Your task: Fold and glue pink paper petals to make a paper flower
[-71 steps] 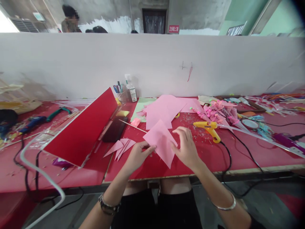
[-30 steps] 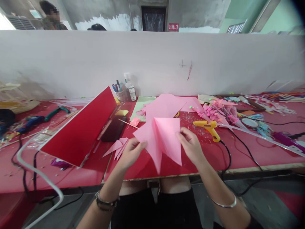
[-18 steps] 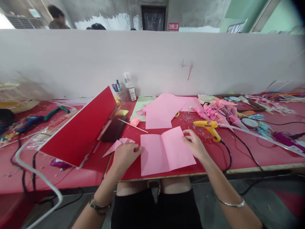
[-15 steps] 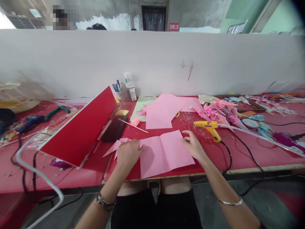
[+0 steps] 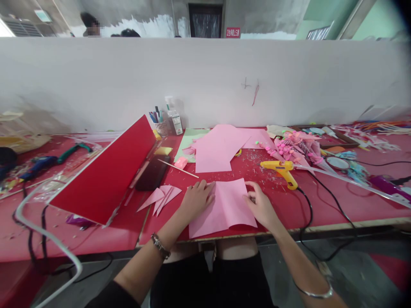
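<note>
A person works at a red bench (image 5: 287,211), both forearms angled inward from the lower corners of the frame toward a creased pink sheet (image 5: 236,203) that lies at lower center, near the bench's front edge. The left hand (image 5: 196,197) lies palm down over the sheet's upper left part, its fingers extended toward the right and pressing on the paper rather than grasping it. The left wrist, ringed by a dark bracelet (image 5: 160,246), is roughly in line with the forearm. At the sheet's right edge, the right hand (image 5: 261,207) is turned inward, thumb and forefinger parted and loosely curved, the thumb at the paper's margin; the remaining fingers bend toward the palm. A silver bangle (image 5: 321,296) circles the right forearm at lower right. The sheet's right half bows up slightly along its lower edge, beside a crease running down the middle.

Folded pink pieces (image 5: 162,199) rest to the left of the left forearm, with a thin stick (image 5: 178,168) above them in the frame. More pink sheets (image 5: 212,149) overlap at center, while a yellow glue gun (image 5: 279,167) lies right of center and a red panel (image 5: 109,171) leans at left.
</note>
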`<move>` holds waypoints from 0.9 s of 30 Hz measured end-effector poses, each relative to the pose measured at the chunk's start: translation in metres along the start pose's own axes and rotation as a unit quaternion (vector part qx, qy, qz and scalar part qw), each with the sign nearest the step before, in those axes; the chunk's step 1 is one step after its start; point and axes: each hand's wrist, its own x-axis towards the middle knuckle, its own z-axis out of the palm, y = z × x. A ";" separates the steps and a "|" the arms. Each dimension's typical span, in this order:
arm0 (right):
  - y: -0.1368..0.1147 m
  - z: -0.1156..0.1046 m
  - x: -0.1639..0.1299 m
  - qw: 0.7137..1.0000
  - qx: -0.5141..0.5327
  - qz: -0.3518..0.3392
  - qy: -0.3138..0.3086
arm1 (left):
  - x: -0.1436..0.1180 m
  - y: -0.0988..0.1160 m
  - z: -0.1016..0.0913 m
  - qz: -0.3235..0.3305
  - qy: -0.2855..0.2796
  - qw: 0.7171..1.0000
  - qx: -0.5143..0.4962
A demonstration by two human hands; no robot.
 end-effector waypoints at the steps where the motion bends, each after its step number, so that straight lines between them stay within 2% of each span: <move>1: 0.000 0.002 -0.002 1.000 -0.026 -0.007 0.007 | 0.001 0.001 0.000 -0.002 -0.002 1.000 0.001; 10: 0.004 0.009 -0.011 0.985 -0.170 -0.022 0.033 | 0.002 0.005 -0.001 -0.016 -0.008 1.000 0.010; 18: 0.018 -0.005 -0.019 0.980 -0.187 -0.024 0.059 | 0.000 0.004 -0.006 -0.011 -0.017 1.000 -0.010; 21: 0.016 -0.007 -0.020 0.990 -0.121 -0.022 0.072 | -0.012 0.002 -0.008 0.006 -0.018 0.999 -0.051; 24: 0.007 -0.009 -0.025 0.997 0.009 -0.006 0.081 | -0.030 0.002 -0.006 0.052 -0.030 0.994 -0.094; 27: -0.004 -0.009 -0.034 0.993 0.107 0.021 0.035 | -0.042 0.004 0.001 0.046 -0.028 0.995 -0.081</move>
